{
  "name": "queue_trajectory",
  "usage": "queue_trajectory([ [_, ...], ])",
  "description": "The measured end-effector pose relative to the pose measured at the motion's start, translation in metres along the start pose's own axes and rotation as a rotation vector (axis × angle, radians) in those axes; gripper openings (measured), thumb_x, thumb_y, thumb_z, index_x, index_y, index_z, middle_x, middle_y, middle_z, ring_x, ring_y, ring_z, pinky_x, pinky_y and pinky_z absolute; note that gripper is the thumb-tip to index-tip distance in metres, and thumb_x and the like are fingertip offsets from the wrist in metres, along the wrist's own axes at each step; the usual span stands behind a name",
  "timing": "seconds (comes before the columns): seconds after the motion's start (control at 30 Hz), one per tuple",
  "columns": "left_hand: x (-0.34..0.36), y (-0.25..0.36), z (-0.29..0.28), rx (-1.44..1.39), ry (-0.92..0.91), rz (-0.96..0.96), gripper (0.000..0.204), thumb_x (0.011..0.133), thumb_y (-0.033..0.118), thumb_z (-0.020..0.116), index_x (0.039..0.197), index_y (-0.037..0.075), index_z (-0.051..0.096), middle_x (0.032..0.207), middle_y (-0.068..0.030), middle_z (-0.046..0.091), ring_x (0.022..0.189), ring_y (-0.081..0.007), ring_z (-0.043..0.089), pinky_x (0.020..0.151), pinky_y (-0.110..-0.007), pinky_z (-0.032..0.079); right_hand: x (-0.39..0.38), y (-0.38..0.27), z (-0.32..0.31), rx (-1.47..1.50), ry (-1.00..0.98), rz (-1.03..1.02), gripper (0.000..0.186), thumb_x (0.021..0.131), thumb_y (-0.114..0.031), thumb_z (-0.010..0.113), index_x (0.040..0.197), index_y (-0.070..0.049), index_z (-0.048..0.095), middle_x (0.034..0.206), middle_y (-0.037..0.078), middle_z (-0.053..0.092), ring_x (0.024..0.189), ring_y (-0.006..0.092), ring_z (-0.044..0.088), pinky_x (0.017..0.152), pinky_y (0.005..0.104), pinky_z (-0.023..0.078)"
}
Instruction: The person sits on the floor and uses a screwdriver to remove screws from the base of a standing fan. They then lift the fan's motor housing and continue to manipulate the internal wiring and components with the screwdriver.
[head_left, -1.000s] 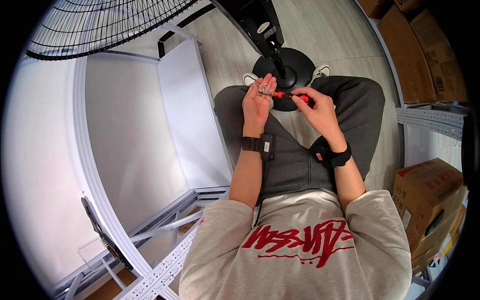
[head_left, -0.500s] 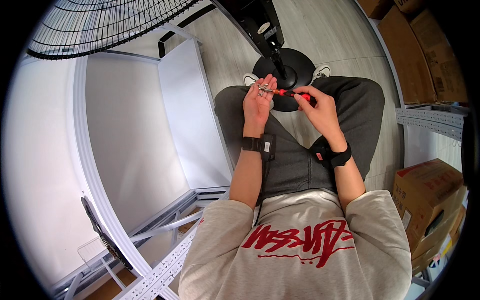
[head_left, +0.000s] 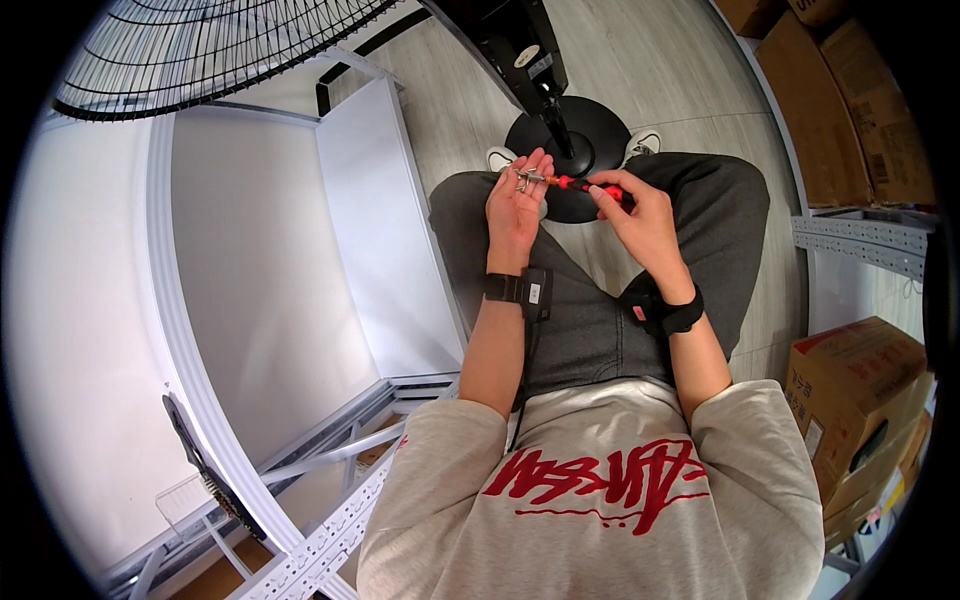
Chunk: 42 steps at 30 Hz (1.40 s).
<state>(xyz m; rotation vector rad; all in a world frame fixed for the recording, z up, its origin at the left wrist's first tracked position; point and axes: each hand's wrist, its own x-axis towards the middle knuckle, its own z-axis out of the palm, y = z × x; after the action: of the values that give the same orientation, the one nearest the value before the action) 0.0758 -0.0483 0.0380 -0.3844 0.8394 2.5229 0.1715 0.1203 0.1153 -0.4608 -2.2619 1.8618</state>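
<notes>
Two bare hands sit close together between parted knees (head_left: 725,195) as I watch down the head camera: the left grip (head_left: 513,212) lies palm up, fingers apart, bearing several metal pieces (head_left: 527,180) too small and tangled for me to count. The right grip (head_left: 645,220) is clamped on one red-and-black screwdriver (head_left: 568,184), thumb and fingers together about the handle, its shaft pointing left over the other palm; whether the tip touches the pieces, I cannot tell. Two black straps (head_left: 502,288) circle the wrists, one on each. Two pale shoes (head_left: 645,143) flank one round black base (head_left: 606,137) on the floor (head_left: 650,70), with one black stand (head_left: 500,50) rising from it. One fan (head_left: 220,70) shows part of its grille at upper left. On the right I count one large brown box (head_left: 845,390) low down and at least three cartons (head_left: 820,110) higher up, one pale perforated rail (head_left: 860,240) between them.
</notes>
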Motion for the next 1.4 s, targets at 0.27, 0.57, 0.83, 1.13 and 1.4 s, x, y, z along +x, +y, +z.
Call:
queue_trajectory([
  [0.27,-0.003,0.001,0.003,0.004,-0.007,-0.008,0.027,0.101,0.012,0.035,0.118,-0.008,0.043,0.137,-0.0301,0.042,0.127,-0.0396,0.045,0.108,-0.046,0.039,-0.001,-0.003,0.000,-0.007,-0.015,0.024,0.017,0.086,-0.012,0.066,0.100,-0.002,0.068,0.068,0.008,0.066,0.058,0.0101,0.061,0.055,0.0239,0.046],
  [0.57,-0.002,0.000,0.000,0.036,-0.007,-0.011,0.027,0.101,0.013,0.037,0.117,-0.008,0.044,0.136,-0.0300,0.043,0.125,-0.0393,0.047,0.106,-0.046,0.041,-0.001,-0.001,-0.003,-0.058,-0.047,-0.027,0.019,0.084,-0.010,0.065,0.101,-0.003,0.067,0.075,0.011,0.065,0.060,0.0152,0.060,0.058,0.0278,0.047],
  [0.83,0.000,-0.001,-0.002,0.055,-0.004,-0.008,0.026,0.100,0.013,0.040,0.115,-0.009,0.046,0.133,-0.0300,0.046,0.122,-0.0391,0.050,0.104,-0.046,0.044,-0.002,-0.008,-0.008,-0.128,-0.076,-0.073,0.019,0.082,-0.006,0.065,0.101,-0.003,0.067,0.082,0.015,0.065,0.065,0.0239,0.061,0.061,0.0317,0.048],
  [1.13,-0.001,-0.001,-0.001,0.231,0.010,-0.040,0.025,0.099,0.013,0.044,0.112,-0.008,0.047,0.127,-0.0312,0.050,0.117,-0.0389,0.054,0.102,-0.045,0.044,0.000,-0.002,-0.011,-0.167,-0.111,-0.290,0.019,0.080,0.002,0.062,0.098,-0.003,0.067,0.098,0.012,0.067,0.078,0.0258,0.065,0.068,0.0311,0.051],
  [1.4,-0.005,0.000,0.002,0.233,-0.009,-0.100,0.023,0.098,0.012,0.046,0.111,-0.006,0.049,0.125,-0.0302,0.053,0.117,-0.0382,0.054,0.102,-0.043,0.045,0.002,-0.007,-0.022,-0.149,-0.158,-0.124,0.017,0.085,-0.010,0.066,0.100,-0.003,0.067,0.084,0.012,0.069,0.067,0.0199,0.065,0.061,0.0283,0.050],
])
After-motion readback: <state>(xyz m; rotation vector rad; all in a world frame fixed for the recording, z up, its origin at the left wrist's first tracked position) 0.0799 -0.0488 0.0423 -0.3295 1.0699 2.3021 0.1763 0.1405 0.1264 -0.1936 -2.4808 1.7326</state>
